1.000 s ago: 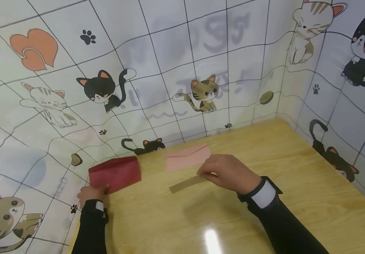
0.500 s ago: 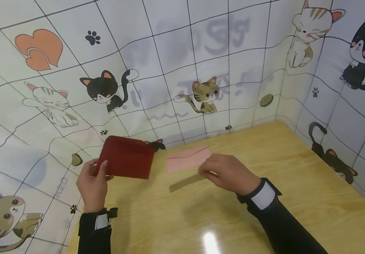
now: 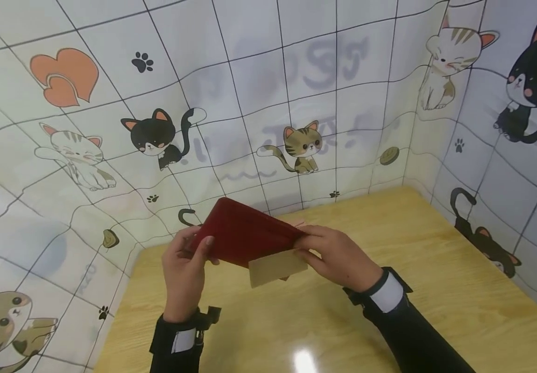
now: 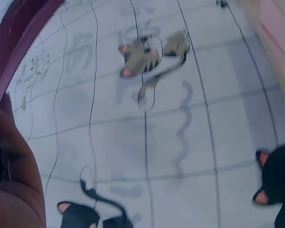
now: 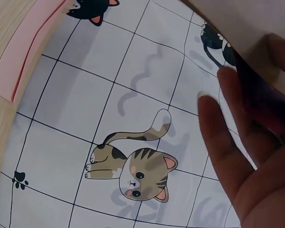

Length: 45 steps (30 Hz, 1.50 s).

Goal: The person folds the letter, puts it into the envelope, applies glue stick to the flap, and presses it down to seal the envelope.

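My left hand (image 3: pixel 184 274) pinches the left end of a dark red envelope (image 3: pixel 245 233), thumb on the near face. The envelope is raised over the table and tilts down to the right. My right hand (image 3: pixel 338 254) pinches a flat tan card (image 3: pixel 275 268) at its right end, its fingertips right at the envelope's right corner. The card overlaps the envelope's lower edge in the head view. In the right wrist view, the card (image 5: pixel 256 28) lies under the thumb, with the dark red envelope (image 5: pixel 259 97) behind it, beside the fingers.
A pink envelope (image 5: pixel 23 42) lies on the wooden table (image 3: pixel 436 269), mostly hidden behind the red one in the head view. A white sheet with grid lines and cartoon cats (image 3: pixel 301 147) stands as a wall along the table's back and sides.
My left hand has lifted the red envelope off the table and carried it right to the right hand. The card, earlier nearly edge-on, now shows its broad face.
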Available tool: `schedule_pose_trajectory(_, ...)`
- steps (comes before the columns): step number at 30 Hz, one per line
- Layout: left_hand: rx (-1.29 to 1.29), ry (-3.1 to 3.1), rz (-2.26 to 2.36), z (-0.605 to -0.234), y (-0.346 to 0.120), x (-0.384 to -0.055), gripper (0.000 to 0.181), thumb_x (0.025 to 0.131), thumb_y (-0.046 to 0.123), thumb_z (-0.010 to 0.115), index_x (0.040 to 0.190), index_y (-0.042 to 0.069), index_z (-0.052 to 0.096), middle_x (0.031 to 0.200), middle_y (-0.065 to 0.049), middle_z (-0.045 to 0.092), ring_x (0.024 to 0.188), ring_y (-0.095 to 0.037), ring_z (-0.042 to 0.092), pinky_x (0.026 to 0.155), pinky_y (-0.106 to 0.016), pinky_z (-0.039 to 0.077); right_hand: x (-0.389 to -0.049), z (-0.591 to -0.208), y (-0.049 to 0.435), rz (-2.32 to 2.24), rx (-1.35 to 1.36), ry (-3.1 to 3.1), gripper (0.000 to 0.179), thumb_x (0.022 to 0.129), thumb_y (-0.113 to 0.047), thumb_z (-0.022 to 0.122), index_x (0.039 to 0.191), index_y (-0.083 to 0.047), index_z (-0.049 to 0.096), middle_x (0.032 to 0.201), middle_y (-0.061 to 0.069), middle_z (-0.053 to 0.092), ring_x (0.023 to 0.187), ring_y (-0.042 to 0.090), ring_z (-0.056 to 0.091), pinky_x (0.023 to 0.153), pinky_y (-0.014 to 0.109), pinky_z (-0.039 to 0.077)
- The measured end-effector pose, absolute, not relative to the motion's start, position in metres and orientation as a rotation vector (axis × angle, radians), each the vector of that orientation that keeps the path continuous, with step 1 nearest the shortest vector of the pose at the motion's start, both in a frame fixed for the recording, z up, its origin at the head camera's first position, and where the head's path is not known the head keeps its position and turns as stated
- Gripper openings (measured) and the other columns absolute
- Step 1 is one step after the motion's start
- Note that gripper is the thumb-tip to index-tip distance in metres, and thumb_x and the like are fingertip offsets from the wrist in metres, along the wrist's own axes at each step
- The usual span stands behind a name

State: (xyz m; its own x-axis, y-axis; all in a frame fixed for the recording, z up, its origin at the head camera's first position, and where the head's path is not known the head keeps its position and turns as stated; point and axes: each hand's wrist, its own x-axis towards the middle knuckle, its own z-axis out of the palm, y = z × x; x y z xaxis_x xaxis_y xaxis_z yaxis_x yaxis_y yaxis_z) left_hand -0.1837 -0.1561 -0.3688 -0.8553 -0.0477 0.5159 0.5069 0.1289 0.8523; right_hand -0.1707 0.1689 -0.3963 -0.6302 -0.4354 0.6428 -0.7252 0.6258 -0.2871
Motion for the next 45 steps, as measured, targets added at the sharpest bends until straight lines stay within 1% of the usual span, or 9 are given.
schedule_pose_trajectory(4, -0.484, -2.033, -1.943, -0.383, -0.146, -0.186, 0.027, 0.111, -0.001, 0.067, 0.138, 0.001, 0.067, 0.122, 0.004, 0.079, 0.091, -0.012, 0.077, 0.076, -0.023, 0.066, -0.17, -0.398, 0.169, 0.787, 0.816, -2.347, 0.014, 0.099, -0.006, 0.087, 0.111, -0.011, 0.084, 0.122, 0.007, 0.084, 0.11, 0.023, 0.084, 0.086, 0.038, 0.071)
schedule_pose_trajectory(10, -0.797, -1.968, -2.256, -0.401, -0.135, -0.191, 0.048, 0.115, -0.004, 0.057, 0.154, 0.019, 0.041, 0.151, 0.0, 0.065, 0.119, -0.015, 0.078, 0.096, -0.03, 0.069, -0.172, -0.395, 0.174, 0.847, 0.695, -2.328, 0.009, 0.1, -0.004, 0.084, 0.107, -0.009, 0.081, 0.107, 0.006, 0.081, 0.091, 0.016, 0.074, 0.073, 0.03, 0.064)
schedule_pose_trajectory(13, -0.852, -1.917, -2.331, -0.406, -0.127, -0.194, 0.052, 0.116, -0.003, 0.055, 0.162, 0.016, 0.039, 0.155, -0.004, 0.065, 0.125, -0.017, 0.076, 0.101, -0.033, 0.068, -0.173, -0.394, 0.176, 0.894, 0.66, -2.321, 0.008, 0.1, -0.004, 0.084, 0.106, -0.008, 0.081, 0.105, 0.006, 0.081, 0.086, 0.013, 0.069, 0.07, 0.027, 0.06)
schedule_pose_trajectory(19, -0.812, -2.338, -1.914, -0.416, -0.115, -0.197, 0.039, 0.121, 0.014, 0.053, 0.159, 0.005, 0.052, 0.144, -0.017, 0.069, 0.118, -0.014, 0.072, 0.094, -0.029, 0.067, -0.175, -0.394, 0.172, 0.932, 0.659, -2.303, 0.009, 0.101, -0.002, 0.083, 0.107, -0.008, 0.08, 0.104, 0.007, 0.08, 0.085, 0.012, 0.066, 0.07, 0.027, 0.059)
schedule_pose_trajectory(24, -0.724, -2.357, -1.829, -0.418, -0.106, -0.2, 0.038, 0.121, 0.013, 0.052, 0.156, 0.0, 0.056, 0.144, -0.026, 0.069, 0.121, -0.032, 0.076, 0.098, -0.032, 0.068, -0.179, -0.394, 0.169, 0.719, 0.572, -2.201, 0.013, 0.092, -0.001, 0.091, 0.101, -0.007, 0.085, 0.13, 0.021, 0.07, 0.114, 0.037, 0.067, 0.089, 0.049, 0.062)
schedule_pose_trajectory(26, -0.705, -2.311, -1.85, -0.417, -0.104, -0.2, 0.037, 0.12, 0.011, 0.053, 0.154, -0.001, 0.058, 0.142, -0.028, 0.07, 0.121, -0.039, 0.079, 0.098, -0.035, 0.069, -0.179, -0.394, 0.168, 0.613, 0.52, -2.15, 0.016, 0.086, -0.001, 0.096, 0.097, -0.008, 0.087, 0.121, 0.022, 0.065, 0.109, 0.039, 0.061, 0.082, 0.047, 0.057)
schedule_pose_trajectory(31, -0.712, -2.327, -1.817, -0.415, -0.1, -0.2, 0.037, 0.121, 0.013, 0.052, 0.158, 0.008, 0.056, 0.145, -0.023, 0.071, 0.123, -0.042, 0.08, 0.098, -0.041, 0.07, -0.176, -0.397, 0.162, 0.507, 0.458, -2.152, 0.018, 0.082, -0.003, 0.1, 0.094, -0.008, 0.089, 0.084, 0.006, 0.055, 0.072, 0.017, 0.052, 0.056, 0.027, 0.044)
schedule_pose_trajectory(38, -0.645, -2.307, -1.847, -0.418, -0.097, -0.196, 0.034, 0.123, 0.016, 0.045, 0.155, 0.01, 0.056, 0.138, -0.024, 0.071, 0.114, -0.042, 0.081, 0.088, -0.037, 0.072, -0.174, -0.398, 0.155, 0.555, 0.386, -2.2, 0.016, 0.087, -0.01, 0.1, 0.099, -0.006, 0.089, 0.102, 0.015, 0.066, 0.082, 0.028, 0.08, 0.064, 0.04, 0.067)
schedule_pose_trajectory(45, -0.706, -2.281, -1.814, -0.422, -0.096, -0.192, 0.041, 0.121, 0.005, 0.047, 0.161, 0.01, 0.04, 0.141, -0.028, 0.067, 0.112, -0.05, 0.082, 0.073, -0.037, 0.072, -0.17, -0.401, 0.153, 0.661, 0.456, -2.232, 0.022, 0.087, -0.005, 0.097, 0.108, -0.005, 0.088, 0.104, 0.013, 0.082, 0.091, 0.028, 0.085, 0.077, 0.044, 0.072)
